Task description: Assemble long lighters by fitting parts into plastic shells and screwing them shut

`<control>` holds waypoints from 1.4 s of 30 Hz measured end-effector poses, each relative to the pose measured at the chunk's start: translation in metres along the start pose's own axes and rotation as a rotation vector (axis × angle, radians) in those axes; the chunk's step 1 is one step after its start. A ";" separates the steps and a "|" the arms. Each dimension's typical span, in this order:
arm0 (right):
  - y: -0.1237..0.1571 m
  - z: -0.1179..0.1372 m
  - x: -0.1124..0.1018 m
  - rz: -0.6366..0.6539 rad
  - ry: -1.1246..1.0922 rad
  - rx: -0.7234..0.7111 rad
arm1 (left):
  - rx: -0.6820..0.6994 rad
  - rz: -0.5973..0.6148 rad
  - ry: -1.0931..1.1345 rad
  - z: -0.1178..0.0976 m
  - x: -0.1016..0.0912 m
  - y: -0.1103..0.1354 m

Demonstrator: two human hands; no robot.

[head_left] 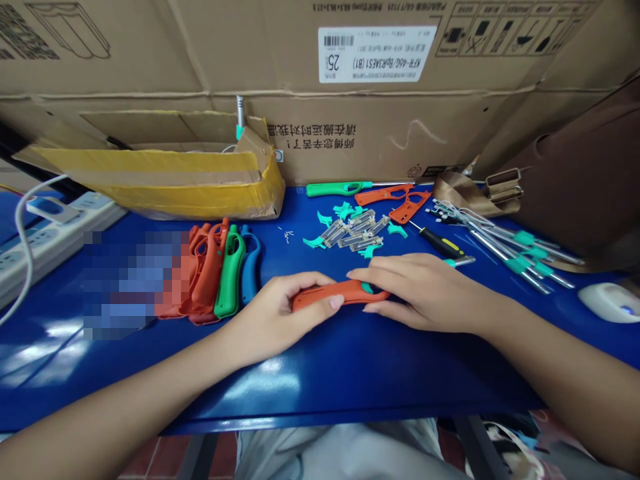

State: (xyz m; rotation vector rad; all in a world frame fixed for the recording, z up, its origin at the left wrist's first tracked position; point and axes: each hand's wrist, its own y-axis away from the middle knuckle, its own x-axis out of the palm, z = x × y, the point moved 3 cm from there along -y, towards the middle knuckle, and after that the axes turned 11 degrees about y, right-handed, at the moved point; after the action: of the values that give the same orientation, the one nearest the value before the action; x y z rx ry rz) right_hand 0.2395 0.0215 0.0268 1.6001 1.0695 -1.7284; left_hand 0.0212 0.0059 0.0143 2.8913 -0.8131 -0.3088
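Observation:
An orange lighter handle (320, 294) lies level between my two hands, just above the blue table. My left hand (277, 310) wraps its wide end, thumb along the near side. Fingers of my right hand (420, 293) grip the trigger-loop end, where a bit of teal plastic shows; a metal-tipped teal piece (461, 261) sticks out beyond that hand. Past the hands lie clear lighter tanks (357, 233) and teal triggers (344, 211). To the left stand more handles: orange (207, 273), green (231, 273) and blue (251, 267).
A yellow-taped cardboard box (200, 183) stands at the back left, near a power strip (75, 220). Further back lies a green lighter (335, 189). Orange shells (410, 207), a screwdriver (440, 241), metal lighter tubes (520, 253) and a white rounded device (610, 301) are on the right.

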 end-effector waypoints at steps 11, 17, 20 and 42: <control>-0.002 0.012 0.004 0.117 -0.046 -0.091 | 0.291 0.149 -0.580 0.004 0.005 0.007; -0.001 0.016 0.003 0.127 -0.049 -0.078 | 0.329 0.185 -0.620 0.006 0.008 0.008; -0.002 0.016 0.003 0.160 -0.062 -0.074 | 0.325 0.189 -0.621 0.007 0.009 0.007; 0.003 -0.005 -0.003 0.383 -0.004 0.109 | 0.440 0.083 -0.760 0.008 0.000 0.003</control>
State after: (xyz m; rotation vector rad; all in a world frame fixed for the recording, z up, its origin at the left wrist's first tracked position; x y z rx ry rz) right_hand 0.2452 0.0236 0.0296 1.7342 0.6228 -1.5487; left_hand 0.0174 0.0027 0.0069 3.1044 -1.2198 -1.4382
